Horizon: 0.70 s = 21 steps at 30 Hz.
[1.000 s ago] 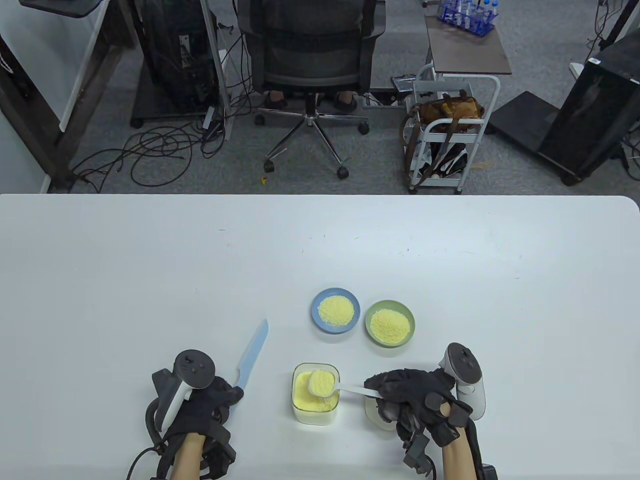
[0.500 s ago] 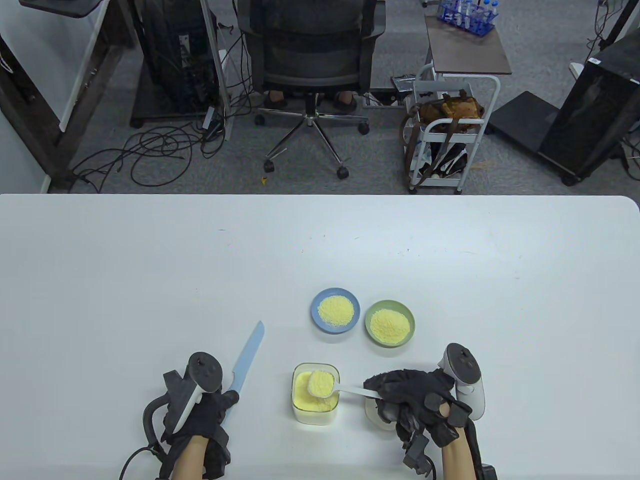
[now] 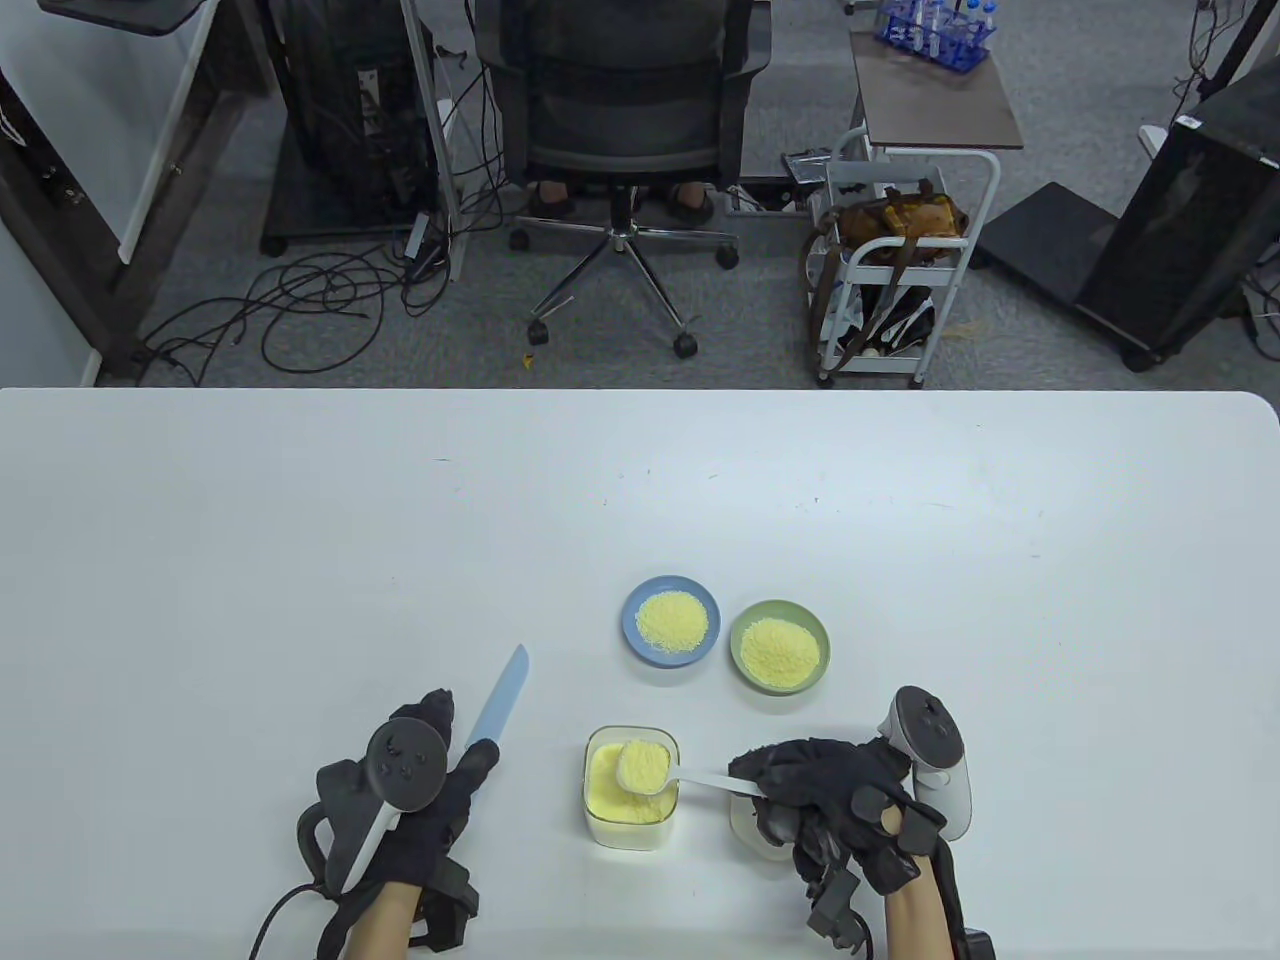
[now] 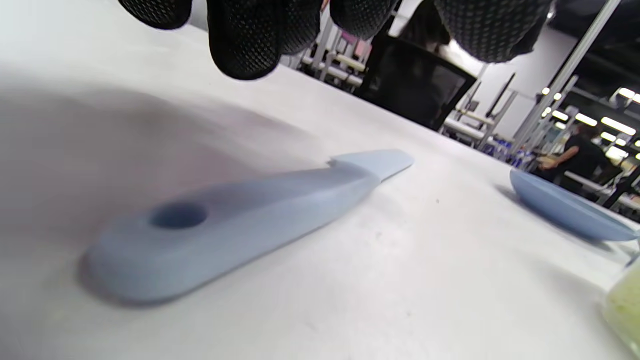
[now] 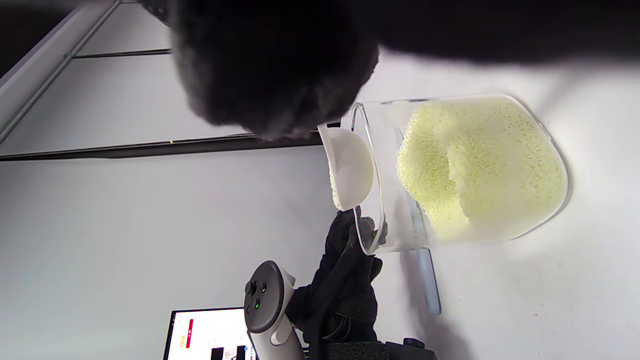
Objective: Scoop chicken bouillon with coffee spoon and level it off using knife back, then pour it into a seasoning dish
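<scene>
A light blue knife [image 3: 503, 695] lies flat on the white table, blade pointing away from me. My left hand [image 3: 440, 760] hovers over its handle [image 4: 240, 220] with fingers [image 4: 245, 45] stretched out above it, not touching. My right hand [image 3: 810, 790] grips the handle of a white coffee spoon [image 3: 645, 765] heaped with yellow bouillon. The spoon bowl [image 5: 350, 172] hangs over the clear container [image 3: 632, 838] of bouillon. A blue dish [image 3: 632, 625] and a green dish [image 3: 738, 632] behind the container each hold a yellow mound.
A white round object [image 3: 745, 830] lies partly hidden under my right hand. The near table edge is just below both wrists. An office chair [image 3: 620, 110] and a white cart [image 3: 905, 250] stand on the floor beyond the table's far edge.
My left hand has shifted right and forward, and its fingers now stretch over the knife handle. The knife has slid slightly. The right hand and spoon have stayed still.
</scene>
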Tool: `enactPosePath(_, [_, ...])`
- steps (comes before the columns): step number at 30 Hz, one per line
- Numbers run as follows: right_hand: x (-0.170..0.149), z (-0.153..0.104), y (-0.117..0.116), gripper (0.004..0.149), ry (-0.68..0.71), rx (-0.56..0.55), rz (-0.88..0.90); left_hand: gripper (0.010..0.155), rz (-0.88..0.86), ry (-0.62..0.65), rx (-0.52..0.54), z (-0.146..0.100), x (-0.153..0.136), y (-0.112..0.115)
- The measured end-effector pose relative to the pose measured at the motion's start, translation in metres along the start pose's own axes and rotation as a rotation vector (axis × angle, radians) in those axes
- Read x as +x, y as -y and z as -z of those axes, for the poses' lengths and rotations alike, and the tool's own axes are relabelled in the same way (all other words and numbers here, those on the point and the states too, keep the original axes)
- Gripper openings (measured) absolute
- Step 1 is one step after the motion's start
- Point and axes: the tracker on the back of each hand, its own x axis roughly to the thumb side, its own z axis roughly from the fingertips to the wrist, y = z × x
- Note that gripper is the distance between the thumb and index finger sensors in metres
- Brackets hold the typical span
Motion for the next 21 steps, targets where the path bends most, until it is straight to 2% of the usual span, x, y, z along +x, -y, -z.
enactPosePath(9, [0.000, -0.001, 0.002, 0.040, 0.002, -0.006, 0.010, 0.096, 0.054, 0.000, -0.130, 0.006, -0.002, 0.016])
enactPosePath(16, [0.004, -0.003, 0.009, 0.040, 0.046, -0.045, 0.053, 0.096, 0.046, 0.012, -0.166, 0.007, -0.001, 0.018])
enactPosePath(21, [0.009, 0.006, 0.023, 0.040, 0.047, -0.126, 0.082, 0.096, 0.009, 0.027, -0.158, 0.008, 0.001, 0.018])
